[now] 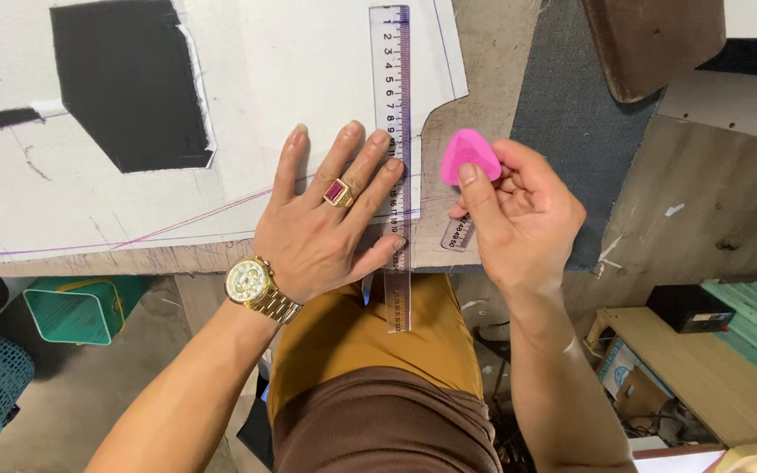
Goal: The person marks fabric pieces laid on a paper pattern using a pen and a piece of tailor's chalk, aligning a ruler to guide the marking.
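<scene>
Fingers of the left hand [321,223] are lying spread and flat, pressing the clear ruler [396,166] onto the white pattern sheet [308,79]; the ruler is running under the fingertips, from far to near past the table edge [133,260]. To the right, the right hand [519,210] is pinching a pink tailor's chalk [470,155] between thumb and fingers, just beside the ruler. The ruler's far end is cut off.

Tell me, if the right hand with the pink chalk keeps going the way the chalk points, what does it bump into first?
Probably the clear ruler: the right hand aims the pink chalk up and left, toward the ruler's edge on the white fabric.
</scene>
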